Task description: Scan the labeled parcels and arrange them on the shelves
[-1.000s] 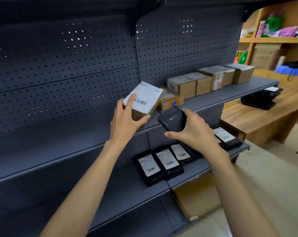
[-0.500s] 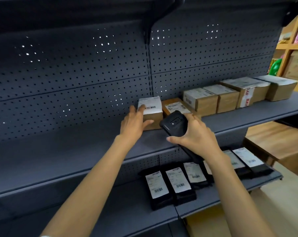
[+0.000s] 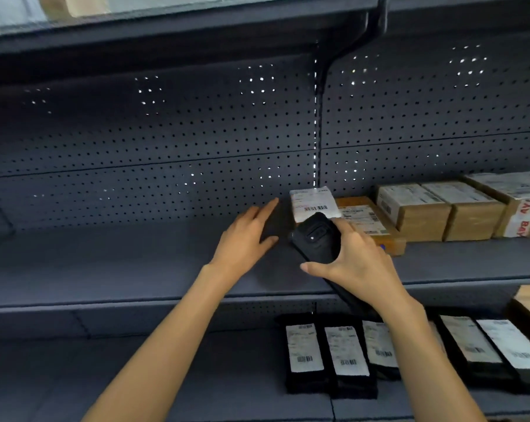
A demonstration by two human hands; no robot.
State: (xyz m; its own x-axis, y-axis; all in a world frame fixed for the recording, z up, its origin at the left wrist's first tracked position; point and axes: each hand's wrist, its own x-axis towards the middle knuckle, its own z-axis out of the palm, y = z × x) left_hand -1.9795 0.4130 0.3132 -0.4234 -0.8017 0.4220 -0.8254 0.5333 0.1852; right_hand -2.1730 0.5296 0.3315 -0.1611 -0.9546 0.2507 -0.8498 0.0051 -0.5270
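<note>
The left hand (image 3: 247,236) hovers over the middle shelf (image 3: 135,269) with fingers straight and spread, holding nothing, just left of the labeled parcel (image 3: 314,202). That small box stands on the shelf against the perforated back panel (image 3: 166,147), at the left end of a row of brown boxes (image 3: 425,211). The right hand (image 3: 358,263) grips a black handheld scanner (image 3: 317,239) in front of the parcel. Black labeled pouches (image 3: 324,351) lie on the lower shelf (image 3: 196,376).

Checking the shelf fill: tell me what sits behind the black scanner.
Behind the scanner, gripped by the right hand, stands a white-labeled cardboard parcel on the shelf. Its barcode shows; its lower front is covered.
</note>
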